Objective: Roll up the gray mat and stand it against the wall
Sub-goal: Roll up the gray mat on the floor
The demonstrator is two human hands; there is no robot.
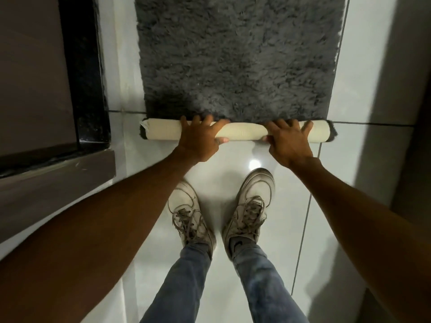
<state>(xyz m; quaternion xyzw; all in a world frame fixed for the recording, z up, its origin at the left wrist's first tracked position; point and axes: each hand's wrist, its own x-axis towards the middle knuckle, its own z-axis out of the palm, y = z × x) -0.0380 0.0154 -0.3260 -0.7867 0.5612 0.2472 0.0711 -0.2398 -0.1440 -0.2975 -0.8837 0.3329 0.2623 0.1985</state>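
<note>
The shaggy gray mat (235, 54) lies flat on the white tiled floor, stretching away from me. Its near end is turned into a thin roll (242, 132) with the cream backing outward. My left hand (198, 138) grips the roll left of centre, fingers over the top and thumb underneath. My right hand (288, 141) grips it right of centre in the same way. Both ends of the roll stick out past my hands.
My two feet in white sneakers (189, 213) stand just behind the roll. A dark, black-edged ledge or frame (86, 73) runs along the left of the mat. A pale wall (382, 54) rises on the right, with a dark panel beyond it.
</note>
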